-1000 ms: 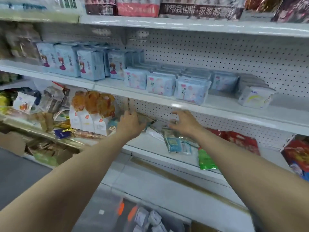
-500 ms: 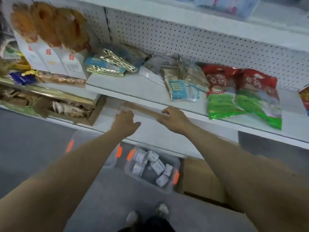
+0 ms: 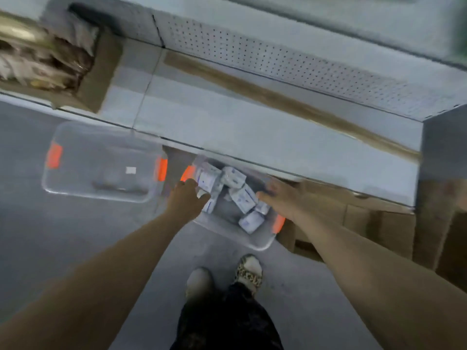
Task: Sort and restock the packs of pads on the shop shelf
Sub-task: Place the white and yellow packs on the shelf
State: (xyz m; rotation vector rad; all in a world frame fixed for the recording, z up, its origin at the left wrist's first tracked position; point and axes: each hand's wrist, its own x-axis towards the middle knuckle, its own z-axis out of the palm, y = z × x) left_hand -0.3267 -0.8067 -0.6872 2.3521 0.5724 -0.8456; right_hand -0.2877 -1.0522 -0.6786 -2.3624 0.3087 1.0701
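Both hands reaching down at clear bin (image 3: 257, 242) on floor, likely because restock supply sits there.

Packs of pads (image 3: 243, 198) loose inside bin, jumbled. I count about seven; blur hides exact number.

Left hand (image 3: 185, 199) over bin's left rim, fingers bent toward nearest pack. Gripping or not, cannot tell.

Right hand (image 3: 283, 198) over bin's right side, fingers stretched apart, holding nothing.

Second clear tub (image 3: 101, 160) left of bin, no packs seen. Two orange latches each.

Bottom shelf (image 3: 252, 127) just behind bin.

Clear plastic bin (image 3: 255, 242), perforated metal shelf back (image 3: 290, 61)
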